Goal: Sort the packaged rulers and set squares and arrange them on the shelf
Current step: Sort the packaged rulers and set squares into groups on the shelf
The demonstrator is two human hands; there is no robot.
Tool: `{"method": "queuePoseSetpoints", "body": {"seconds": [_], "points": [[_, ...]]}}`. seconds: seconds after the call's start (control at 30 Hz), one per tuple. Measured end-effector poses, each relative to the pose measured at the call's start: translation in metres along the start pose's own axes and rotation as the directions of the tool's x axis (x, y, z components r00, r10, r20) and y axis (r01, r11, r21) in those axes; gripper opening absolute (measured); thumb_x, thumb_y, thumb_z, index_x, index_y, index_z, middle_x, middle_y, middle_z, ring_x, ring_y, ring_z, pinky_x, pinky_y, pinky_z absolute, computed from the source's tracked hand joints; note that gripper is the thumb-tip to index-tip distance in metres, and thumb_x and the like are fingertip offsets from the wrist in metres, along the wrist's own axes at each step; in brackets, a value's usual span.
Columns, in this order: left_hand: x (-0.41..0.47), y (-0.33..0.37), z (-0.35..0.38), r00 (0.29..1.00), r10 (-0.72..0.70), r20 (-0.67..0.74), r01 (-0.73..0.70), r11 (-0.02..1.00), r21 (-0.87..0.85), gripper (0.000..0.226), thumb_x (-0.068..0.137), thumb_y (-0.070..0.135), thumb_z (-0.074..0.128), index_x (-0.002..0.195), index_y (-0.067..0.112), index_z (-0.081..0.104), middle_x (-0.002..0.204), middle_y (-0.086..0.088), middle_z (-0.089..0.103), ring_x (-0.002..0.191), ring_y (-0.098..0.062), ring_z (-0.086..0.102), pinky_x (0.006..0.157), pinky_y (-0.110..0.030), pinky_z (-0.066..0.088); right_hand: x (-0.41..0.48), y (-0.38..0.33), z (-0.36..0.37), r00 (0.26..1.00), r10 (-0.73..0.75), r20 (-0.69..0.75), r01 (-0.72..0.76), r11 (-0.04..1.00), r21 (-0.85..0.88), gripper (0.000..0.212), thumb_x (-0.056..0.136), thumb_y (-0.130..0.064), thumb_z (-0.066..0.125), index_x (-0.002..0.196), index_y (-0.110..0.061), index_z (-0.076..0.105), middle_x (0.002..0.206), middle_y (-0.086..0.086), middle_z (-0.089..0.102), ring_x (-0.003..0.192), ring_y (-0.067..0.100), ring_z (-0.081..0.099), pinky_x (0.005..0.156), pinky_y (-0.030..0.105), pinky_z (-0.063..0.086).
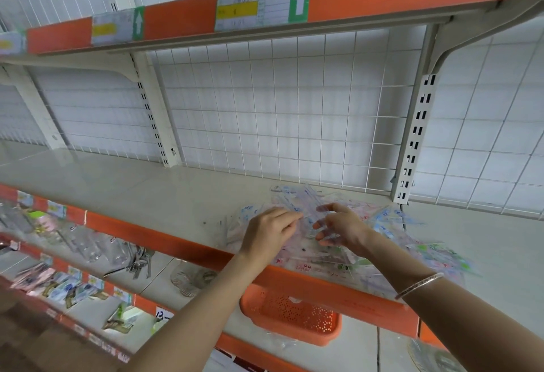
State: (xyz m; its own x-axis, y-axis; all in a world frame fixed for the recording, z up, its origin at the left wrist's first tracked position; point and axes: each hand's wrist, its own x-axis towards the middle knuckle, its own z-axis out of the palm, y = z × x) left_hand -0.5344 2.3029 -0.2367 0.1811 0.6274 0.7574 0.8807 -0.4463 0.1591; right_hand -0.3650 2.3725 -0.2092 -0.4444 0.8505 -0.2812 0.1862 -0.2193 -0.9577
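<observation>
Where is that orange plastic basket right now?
The orange basket sits on the shelf below, lower centre of the head view, under the pile of packaged rulers.

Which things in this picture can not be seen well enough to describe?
Head view, clear packet pinched by left hand and right hand: motion blur hides whether ruler or set square.
Head view, pile of packets: print blurred, unreadable.
Head view, price labels: text too small.
Head view, orange basket: top hidden by shelf edge.
</observation>
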Motion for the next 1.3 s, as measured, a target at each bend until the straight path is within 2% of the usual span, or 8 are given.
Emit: {"method": "queuePoseSetpoints", "body": {"seconds": [0.13,0.3,0.4,0.57,0.67,0.83,1.13,1.3], "points": [[0.004,0.016,0.003,0.992,0.112,-0.064,-0.112,0.994,0.003,0.020,0.083,0.012,0.061,0.096,0.009,0.076,0.090,-0.001,0.074,0.081,-0.014,0.068,0.065,-0.027,0.058,-0.003,-0.003,0.003,0.999,0.049,0.025,-0.050,0.996,0.068,0.026,0.099,-0.005,0.032,0.117,-0.007,0.049,0.088,0.017,0.057,0.059,0.024,0.058,0.051,0.030,0.053],[0.004,0.017,0.010,0.960,0.279,-0.030,-0.278,0.960,0.028,0.023,0.071,0.000,0.077,0.094,0.007,0.076,0.090,-0.003,0.073,0.081,-0.015,0.065,0.065,-0.026,0.057,-0.007,-0.006,0.007,0.989,0.090,0.116,-0.121,0.948,0.295,0.019,0.099,-0.021,0.045,0.087,-0.010,0.055,0.056,0.005,0.055,0.045,0.015,0.054,0.050,0.027,0.050],[-0.001,0.018,0.010,0.970,0.242,0.019,-0.242,0.970,-0.026,0.021,0.080,0.006,0.062,0.095,0.007,0.076,0.094,-0.004,0.073,0.080,-0.016,0.070,0.067,-0.027,0.059,-0.012,-0.007,0.010,0.981,0.036,0.192,-0.081,0.970,0.229,0.020,0.095,-0.002,0.040,0.081,-0.010,0.052,0.053,0.001,0.054,0.041,0.010,0.051,0.053,0.026,0.048],[-0.008,0.011,-0.002,0.981,0.162,0.109,-0.159,0.987,-0.039,0.030,0.075,-0.004,0.071,0.100,0.012,0.075,0.100,0.001,0.073,0.085,-0.012,0.070,0.075,-0.023,0.058,-0.006,-0.006,0.011,0.989,0.016,0.146,-0.037,0.989,0.145,0.029,0.094,0.005,0.043,0.120,-0.006,0.047,0.057,0.007,0.058,0.040,0.014,0.050,0.053,0.029,0.053],[-0.007,-0.006,-0.021,0.982,-0.088,0.167,0.084,0.996,0.031,0.026,0.080,0.000,0.070,0.100,0.015,0.075,0.101,0.004,0.073,0.089,-0.012,0.069,0.079,-0.023,0.056,-0.006,-0.010,0.012,0.997,-0.028,0.068,0.023,0.997,0.079,0.028,0.095,0.004,0.039,0.121,-0.007,0.045,0.082,0.016,0.064,0.046,0.019,0.057,0.040,0.022,0.044],[-0.005,-0.056,-0.047,0.769,-0.576,0.277,0.508,0.814,0.282,0.026,0.087,0.020,0.066,0.112,0.023,0.070,0.120,0.006,0.065,0.109,-0.016,0.060,0.090,-0.028,0.047,0.000,-0.011,0.015,0.998,-0.050,0.028,0.050,0.999,0.014,0.031,0.096,0.002,0.034,0.124,-0.007,0.045,0.082,0.013,0.062,0.048,0.020,0.048,0.039,0.023,0.036],[-0.014,-0.103,-0.065,0.365,-0.785,0.500,0.610,0.608,0.508,0.098,0.064,0.067,0.073,0.143,0.022,0.039,0.147,-0.002,0.042,0.134,-0.027,0.037,0.109,-0.039,0.034,0.015,-0.015,0.040,0.997,-0.045,0.058,0.048,0.998,-0.049,0.034,0.096,0.000,0.030,0.125,-0.010,0.044,0.081,0.011,0.062,0.046,0.018,0.049,0.042,0.022,0.036],[-0.015,-0.105,-0.062,0.368,-0.788,0.494,0.608,0.606,0.513,0.084,0.067,0.063,0.074,0.135,0.022,0.048,0.139,-0.008,0.045,0.128,-0.027,0.042,0.105,-0.032,0.035,0.016,-0.013,0.049,0.995,-0.052,0.086,0.057,0.997,-0.057,0.033,0.097,0.000,0.030,0.125,-0.009,0.044,0.081,0.012,0.061,0.047,0.018,0.049,0.044,0.023,0.034]]}}
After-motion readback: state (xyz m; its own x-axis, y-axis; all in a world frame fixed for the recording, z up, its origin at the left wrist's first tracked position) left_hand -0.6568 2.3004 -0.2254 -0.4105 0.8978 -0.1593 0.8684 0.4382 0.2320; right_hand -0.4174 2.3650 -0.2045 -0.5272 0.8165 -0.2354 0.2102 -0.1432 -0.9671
